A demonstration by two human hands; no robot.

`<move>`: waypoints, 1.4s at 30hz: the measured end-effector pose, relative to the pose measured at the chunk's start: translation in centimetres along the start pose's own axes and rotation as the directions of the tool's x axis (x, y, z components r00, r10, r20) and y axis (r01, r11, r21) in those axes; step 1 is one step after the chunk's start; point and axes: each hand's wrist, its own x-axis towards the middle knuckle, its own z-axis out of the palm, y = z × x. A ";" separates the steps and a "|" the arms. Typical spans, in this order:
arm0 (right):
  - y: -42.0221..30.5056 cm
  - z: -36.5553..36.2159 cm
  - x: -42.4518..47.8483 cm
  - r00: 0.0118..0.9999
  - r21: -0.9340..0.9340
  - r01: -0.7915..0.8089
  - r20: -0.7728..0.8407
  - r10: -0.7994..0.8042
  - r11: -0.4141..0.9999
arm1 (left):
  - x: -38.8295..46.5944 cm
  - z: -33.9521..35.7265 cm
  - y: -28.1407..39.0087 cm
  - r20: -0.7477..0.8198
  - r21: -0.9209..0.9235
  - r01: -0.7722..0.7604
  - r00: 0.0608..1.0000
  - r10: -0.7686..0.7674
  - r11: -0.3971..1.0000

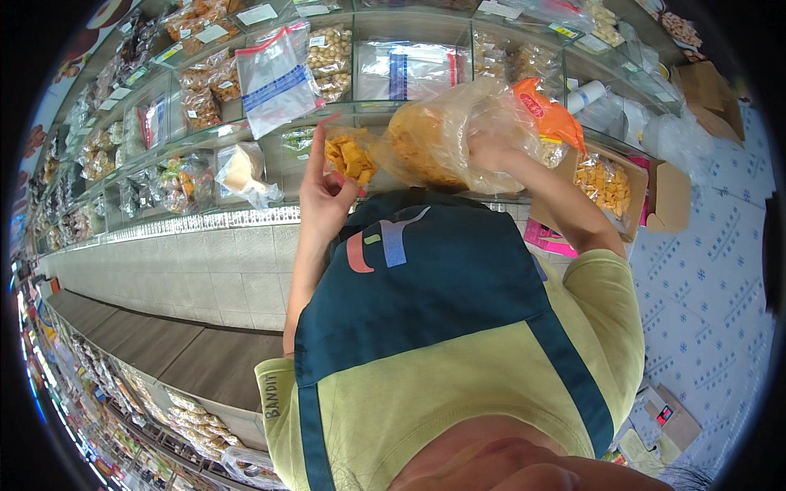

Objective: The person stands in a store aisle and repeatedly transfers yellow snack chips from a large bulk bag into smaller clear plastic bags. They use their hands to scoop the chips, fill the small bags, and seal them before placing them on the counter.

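Observation:
My left hand (331,193) holds the edge of a small clear zip bag with orange-yellow snack pieces (350,161) in it; its index finger points up along the bag's red-edged mouth. Just to the right lies a large clear plastic bag (424,144) of similar orange-yellow snacks, tilted on its side. My right hand (488,150) is inside the mouth of that large bag; the plastic blurs its fingers, so its grip cannot be made out. An orange plastic packet (546,113) hangs by the large bag's mouth.
Glass-divided shelves hold flat zip bags (273,80), more zip bags (408,70) and packed nuts (330,52). A wrapped scoop-like item (242,169) lies left. At right stands a cardboard box (638,196) with bagged snack pieces (602,187). A wooden-topped counter (184,350) is behind at left.

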 end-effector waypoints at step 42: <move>0.8 9.1 4.2 0.953 -0.022 -0.232 0.193 0.232 0.972 | 0.5 0.4 -0.7 0.026 0.006 -0.004 1.000 0.004 1.000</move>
